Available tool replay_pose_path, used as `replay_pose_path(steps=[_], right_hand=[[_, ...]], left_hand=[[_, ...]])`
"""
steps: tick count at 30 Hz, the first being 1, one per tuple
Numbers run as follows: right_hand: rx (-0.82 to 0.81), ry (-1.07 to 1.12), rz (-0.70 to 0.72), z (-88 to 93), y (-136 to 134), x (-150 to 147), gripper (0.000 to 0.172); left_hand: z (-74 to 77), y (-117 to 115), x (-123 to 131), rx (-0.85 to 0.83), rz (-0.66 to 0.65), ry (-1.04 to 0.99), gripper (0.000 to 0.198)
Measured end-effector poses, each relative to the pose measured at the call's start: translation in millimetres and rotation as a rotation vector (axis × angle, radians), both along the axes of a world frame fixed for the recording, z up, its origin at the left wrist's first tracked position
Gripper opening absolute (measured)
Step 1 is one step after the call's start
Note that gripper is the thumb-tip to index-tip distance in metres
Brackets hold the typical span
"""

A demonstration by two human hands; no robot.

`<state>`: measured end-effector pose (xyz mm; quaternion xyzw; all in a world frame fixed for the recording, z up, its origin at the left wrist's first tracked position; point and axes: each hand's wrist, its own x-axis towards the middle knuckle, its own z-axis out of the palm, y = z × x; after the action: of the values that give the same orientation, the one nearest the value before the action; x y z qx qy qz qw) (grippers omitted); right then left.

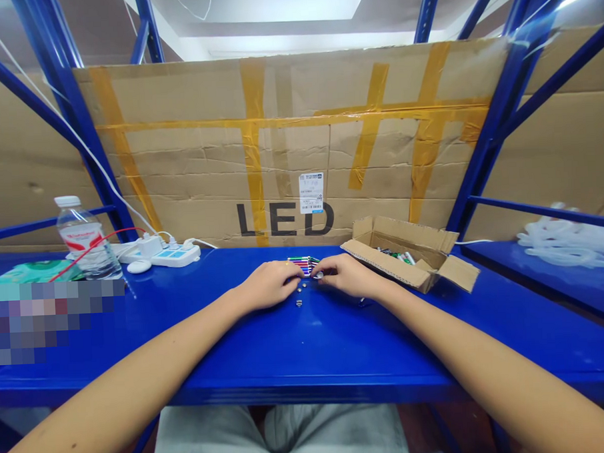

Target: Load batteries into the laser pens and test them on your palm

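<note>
Both my hands rest on the blue table (307,346), fingertips almost meeting. My left hand (269,283) is curled, its fingers pinched at a row of small coloured cylinders (303,260) lying side by side. My right hand (347,276) is closed too, pinching a small silver metal piece (318,275) at its fingertips. A few tiny metal parts (300,297) lie on the table just below my fingers. What my left fingers grip is too small to make out.
An open cardboard box (408,258) with more coloured cylinders stands right of my hands. At the left are a water bottle (85,239), a white power strip (168,254) and a white mouse (139,266). A cardboard wall marked LED (279,154) backs the table.
</note>
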<state>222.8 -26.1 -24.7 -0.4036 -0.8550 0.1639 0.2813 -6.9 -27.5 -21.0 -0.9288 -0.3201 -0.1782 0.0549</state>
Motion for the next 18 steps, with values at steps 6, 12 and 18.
replay_pose_path(steps=[6, 12, 18], right_hand=[[-0.006, -0.065, 0.021, 2.1, -3.0, -0.8, 0.017], [-0.005, -0.107, 0.077, 2.2, -3.9, -2.6, 0.014], [-0.001, -0.117, 0.087, 1.9, -4.0, -2.5, 0.012]], left_hand=[[-4.4, 3.5, 0.4, -0.093, 0.028, 0.071, 0.023], [-9.9, 9.3, 2.3, -0.156, 0.018, 0.032, 0.017], [-1.7, 7.2, -0.6, -0.389, 0.136, 0.016, 0.014]])
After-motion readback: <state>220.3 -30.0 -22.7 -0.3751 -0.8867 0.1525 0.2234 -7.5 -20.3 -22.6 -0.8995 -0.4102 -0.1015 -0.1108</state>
